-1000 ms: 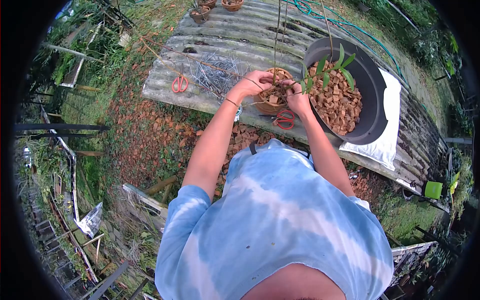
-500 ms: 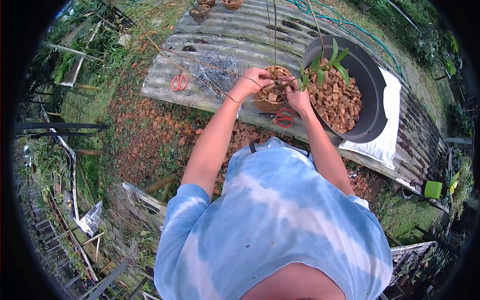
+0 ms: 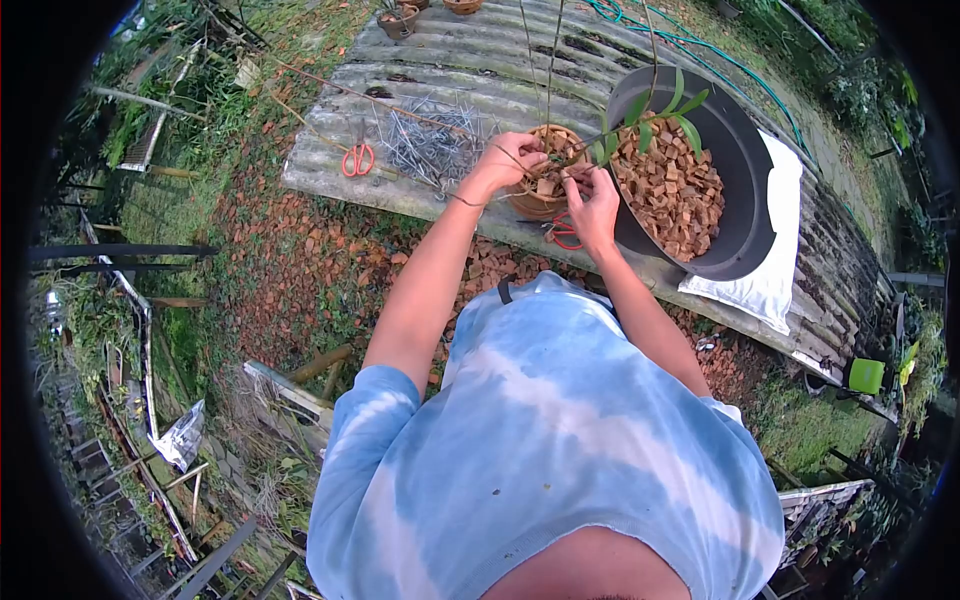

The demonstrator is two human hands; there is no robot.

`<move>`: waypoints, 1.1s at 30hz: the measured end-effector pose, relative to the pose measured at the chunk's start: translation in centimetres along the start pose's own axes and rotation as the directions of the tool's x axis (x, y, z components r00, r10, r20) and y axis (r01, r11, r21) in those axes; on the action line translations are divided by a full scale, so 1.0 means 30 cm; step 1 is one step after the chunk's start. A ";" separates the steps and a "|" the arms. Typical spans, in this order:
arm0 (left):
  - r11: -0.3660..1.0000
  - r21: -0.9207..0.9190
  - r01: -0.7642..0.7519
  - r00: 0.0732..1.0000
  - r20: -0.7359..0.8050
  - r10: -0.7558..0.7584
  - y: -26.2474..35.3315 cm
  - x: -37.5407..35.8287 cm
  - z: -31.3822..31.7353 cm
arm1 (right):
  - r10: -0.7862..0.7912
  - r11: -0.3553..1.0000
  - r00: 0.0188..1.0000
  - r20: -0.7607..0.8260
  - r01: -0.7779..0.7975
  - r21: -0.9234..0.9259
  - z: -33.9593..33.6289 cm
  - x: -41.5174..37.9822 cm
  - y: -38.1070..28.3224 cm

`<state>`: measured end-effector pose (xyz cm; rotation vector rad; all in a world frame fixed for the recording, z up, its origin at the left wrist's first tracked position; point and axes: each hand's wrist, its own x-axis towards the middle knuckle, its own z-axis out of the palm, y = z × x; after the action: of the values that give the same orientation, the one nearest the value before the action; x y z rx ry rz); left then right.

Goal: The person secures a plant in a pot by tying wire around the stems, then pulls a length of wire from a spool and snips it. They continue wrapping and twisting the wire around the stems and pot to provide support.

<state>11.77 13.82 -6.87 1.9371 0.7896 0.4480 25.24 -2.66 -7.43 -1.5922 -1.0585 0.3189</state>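
Both hands meet over a small clay pot (image 3: 540, 190) that sits on the corrugated sheet (image 3: 420, 195). The right hand (image 3: 592, 205) comes in from the near side, its fingers curled and pinching at something thin above the pot's near rim, probably a wire or the plant's base; it is too fine to tell which. Just under this hand, a pair of red scissors (image 3: 563, 235) lies partly covered. The left hand (image 3: 508, 163) closes on the pot's left rim, fingertips pressed together on a thin strand that crosses the pot mouth.

The pot lies directly between the two hands, with the left a touch farther out than the right. From it a leafy stem (image 3: 645, 122) runs rightward and away, its long axis slanting over the black tub (image 3: 745, 190) of brown chips just beyond the right hand.

Left of the left hand lies a heap of bent wires (image 3: 430, 140), then a second pair of orange-handled scissors (image 3: 357, 158). Thin hanger wires rise from the pot toward the far edge.
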 end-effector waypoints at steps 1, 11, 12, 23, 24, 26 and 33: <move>1.000 0.011 -0.006 1.000 -0.004 0.006 0.000 0.001 0.001 | 0.010 1.000 1.000 0.014 -0.010 -0.008 -0.003 0.000 -0.007; 0.999 -0.002 0.036 0.999 0.020 -0.036 0.006 -0.002 -0.008 | -0.061 0.997 0.998 -0.021 0.060 -0.056 0.022 -0.029 -0.049; 1.000 -0.009 0.026 1.000 0.014 -0.026 0.005 -0.002 -0.006 | -0.062 0.995 0.998 -0.012 0.061 -0.072 0.024 -0.033 -0.039; 0.999 0.018 0.046 0.999 0.027 -0.047 0.015 -0.005 -0.010 | 0.020 0.999 0.997 -0.075 -0.022 -0.027 0.031 -0.044 -0.026; 0.999 0.031 0.035 0.999 0.035 -0.036 0.012 -0.002 -0.011 | 0.017 0.998 0.999 -0.043 -0.019 -0.063 0.029 -0.040 -0.016; 0.999 0.032 0.017 0.998 0.057 -0.018 0.009 0.006 -0.014 | 0.043 0.994 0.999 -0.018 -0.044 -0.103 0.029 -0.030 0.003; 0.998 0.056 -0.030 0.987 0.159 0.021 -0.046 0.057 -0.012 | 0.170 0.980 0.981 -0.095 -0.179 -0.093 0.052 -0.003 0.010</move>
<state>12.33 15.69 -7.96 2.0115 0.6824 0.2843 24.25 -1.72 -8.22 -1.7791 -0.8821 0.3146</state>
